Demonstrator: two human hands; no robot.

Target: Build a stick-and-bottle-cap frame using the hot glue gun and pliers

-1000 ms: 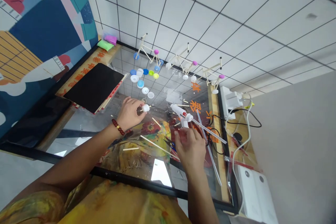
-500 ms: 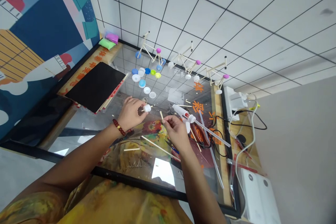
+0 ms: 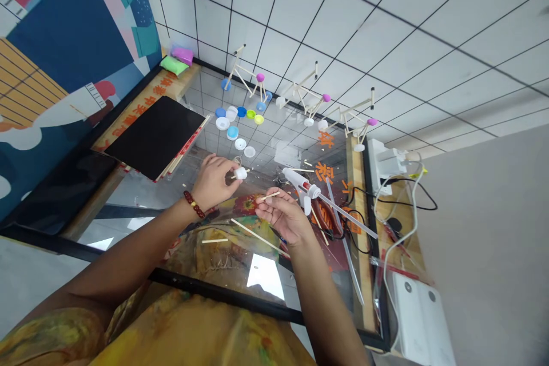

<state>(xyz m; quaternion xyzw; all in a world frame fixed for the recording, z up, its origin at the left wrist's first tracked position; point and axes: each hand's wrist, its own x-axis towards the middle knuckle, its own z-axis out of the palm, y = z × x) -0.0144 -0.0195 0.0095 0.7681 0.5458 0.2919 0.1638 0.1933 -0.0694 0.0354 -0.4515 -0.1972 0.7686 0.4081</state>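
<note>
My left hand point(image 3: 213, 181) pinches a white bottle cap point(image 3: 241, 172) with a thin wooden stick through it, just above the glass table top point(image 3: 141, 194). My right hand point(image 3: 283, 217) is palm up a little to the right and pinches a short wooden stick point(image 3: 270, 196) between thumb and fingers. A white hot glue gun point(image 3: 300, 184) lies on the glass right beside my right hand, with a clear glue stick point(image 3: 349, 219) trailing from its back. Longer sticks point(image 3: 253, 236) lie on the glass below both hands.
Loose coloured bottle caps point(image 3: 234, 120) lie beyond my hands. Three stick-and-cap models point(image 3: 300, 100) stand along the tiled wall. A black board point(image 3: 154, 136) lies at the left. A power strip point(image 3: 384, 163), black cables point(image 3: 403, 206) and a white box point(image 3: 422, 314) fill the right side.
My right hand left the glue gun's grip, moved left toward my left hand, picked up a short stick and turned palm up. My left hand stayed in place with the cap.
</note>
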